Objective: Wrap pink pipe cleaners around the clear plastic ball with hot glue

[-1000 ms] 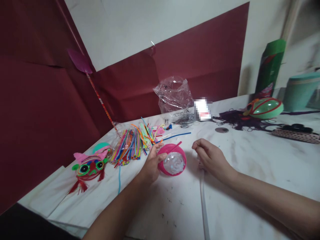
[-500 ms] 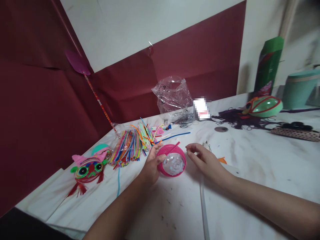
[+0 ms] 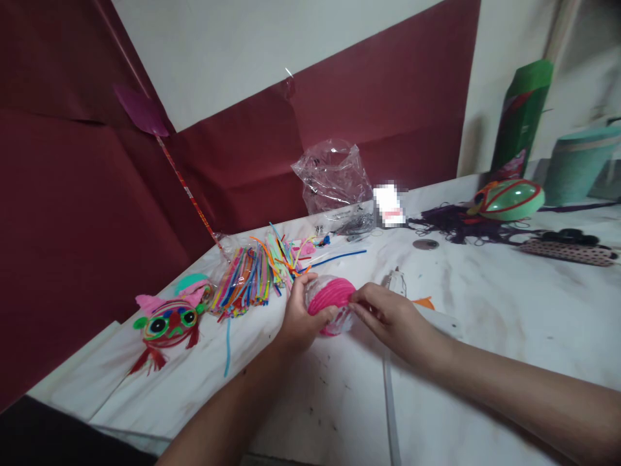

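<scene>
— What have you got hold of there?

— My left hand (image 3: 301, 315) is cupped round the near-left side of a clear plastic ball (image 3: 331, 304), fingers curled and the thumb laid across the pink pipe cleaner (image 3: 330, 296) wound about it. My right hand (image 3: 388, 315) pinches the ball's right edge, fingertips closed on the pink wrap; I cannot tell whether they grip the loose end or only press it down. The ball sits between both hands, just above or resting on the white table (image 3: 485, 323).

— How do you expect it to handle?

— Light, I'd judge, a hollow thin shell. The bare plastic looks slick, so I'd hold it where the fuzzy wrap gives grip. Squeeze hard and the shell may dent or pop apart; the pipe cleaner is soft wire that bends and keeps its shape.

— And around you?

— Just left of my left hand lies a bundle of coloured pipe cleaners (image 3: 247, 281), with a finished pink cat-faced ball (image 3: 166, 325) further left. Behind my right hand is a white glue gun (image 3: 400, 281). Further back, a crumpled clear bag (image 3: 332, 175); well off right, a green ball (image 3: 512, 199) on dark purple threads.
</scene>
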Demonstrator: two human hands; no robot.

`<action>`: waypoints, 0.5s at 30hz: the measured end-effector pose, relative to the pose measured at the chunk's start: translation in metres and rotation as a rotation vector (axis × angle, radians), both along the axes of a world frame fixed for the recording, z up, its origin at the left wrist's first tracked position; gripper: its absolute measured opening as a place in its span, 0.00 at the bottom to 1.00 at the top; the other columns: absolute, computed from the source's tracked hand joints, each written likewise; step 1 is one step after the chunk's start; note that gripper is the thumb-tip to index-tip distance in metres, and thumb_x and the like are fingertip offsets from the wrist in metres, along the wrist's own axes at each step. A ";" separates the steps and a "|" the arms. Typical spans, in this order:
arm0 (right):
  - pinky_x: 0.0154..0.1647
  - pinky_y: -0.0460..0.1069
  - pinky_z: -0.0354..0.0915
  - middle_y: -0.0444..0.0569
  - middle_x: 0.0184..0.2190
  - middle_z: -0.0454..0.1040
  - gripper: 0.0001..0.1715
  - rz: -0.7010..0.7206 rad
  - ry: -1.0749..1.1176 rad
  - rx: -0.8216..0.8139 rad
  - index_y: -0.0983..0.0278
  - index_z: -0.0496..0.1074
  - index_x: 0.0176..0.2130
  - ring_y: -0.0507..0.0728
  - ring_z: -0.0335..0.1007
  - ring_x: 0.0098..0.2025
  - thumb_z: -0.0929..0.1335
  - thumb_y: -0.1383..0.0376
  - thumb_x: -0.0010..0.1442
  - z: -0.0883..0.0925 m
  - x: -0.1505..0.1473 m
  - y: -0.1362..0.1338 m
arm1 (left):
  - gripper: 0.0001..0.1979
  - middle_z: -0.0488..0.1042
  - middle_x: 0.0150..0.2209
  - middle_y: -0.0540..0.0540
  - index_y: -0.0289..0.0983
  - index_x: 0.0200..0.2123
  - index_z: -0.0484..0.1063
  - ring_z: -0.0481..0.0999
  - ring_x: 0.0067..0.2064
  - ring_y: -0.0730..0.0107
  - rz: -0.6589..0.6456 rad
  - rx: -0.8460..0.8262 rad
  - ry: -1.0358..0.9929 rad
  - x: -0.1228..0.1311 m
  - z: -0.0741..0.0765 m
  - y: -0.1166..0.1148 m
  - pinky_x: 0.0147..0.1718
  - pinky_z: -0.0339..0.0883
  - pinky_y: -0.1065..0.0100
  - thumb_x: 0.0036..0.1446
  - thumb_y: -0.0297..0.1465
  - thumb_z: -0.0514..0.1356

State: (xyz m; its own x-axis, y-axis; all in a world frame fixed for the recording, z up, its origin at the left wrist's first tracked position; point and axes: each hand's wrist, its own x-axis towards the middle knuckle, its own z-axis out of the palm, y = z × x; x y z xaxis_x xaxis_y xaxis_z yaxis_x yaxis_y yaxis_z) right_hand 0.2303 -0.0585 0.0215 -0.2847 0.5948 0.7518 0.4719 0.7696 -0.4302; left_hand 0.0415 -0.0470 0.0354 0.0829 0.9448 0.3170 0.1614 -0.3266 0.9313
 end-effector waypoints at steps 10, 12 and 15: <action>0.25 0.47 0.64 0.44 0.24 0.72 0.09 -0.033 0.066 -0.104 0.59 0.65 0.29 0.54 0.69 0.24 0.63 0.68 0.62 -0.002 -0.005 -0.002 | 0.37 0.68 0.47 0.43 0.39 0.49 0.61 0.71 0.48 0.58 -0.009 0.064 0.003 -0.001 -0.007 0.003 0.47 0.66 0.60 0.36 0.40 0.71; 0.25 0.47 0.64 0.44 0.24 0.72 0.09 -0.036 0.066 -0.113 0.59 0.65 0.29 0.54 0.69 0.24 0.64 0.68 0.62 -0.002 -0.006 -0.002 | 0.38 0.68 0.48 0.42 0.38 0.50 0.61 0.70 0.49 0.56 0.000 0.073 0.016 -0.002 -0.009 0.004 0.49 0.65 0.58 0.36 0.40 0.71; 0.25 0.47 0.64 0.44 0.24 0.72 0.09 -0.031 0.059 -0.121 0.59 0.65 0.29 0.54 0.69 0.24 0.64 0.68 0.62 -0.002 -0.007 -0.002 | 0.39 0.67 0.50 0.40 0.38 0.51 0.61 0.70 0.51 0.53 0.013 0.079 0.029 -0.002 -0.010 0.004 0.51 0.64 0.56 0.36 0.40 0.71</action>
State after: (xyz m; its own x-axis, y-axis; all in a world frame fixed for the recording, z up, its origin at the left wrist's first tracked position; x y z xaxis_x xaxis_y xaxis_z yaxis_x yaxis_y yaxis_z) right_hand 0.2237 -0.0606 0.0200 -0.2221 0.6899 0.6890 0.4656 0.6959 -0.5468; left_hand 0.0395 -0.0431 0.0256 0.0815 0.9180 0.3882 0.1929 -0.3966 0.8975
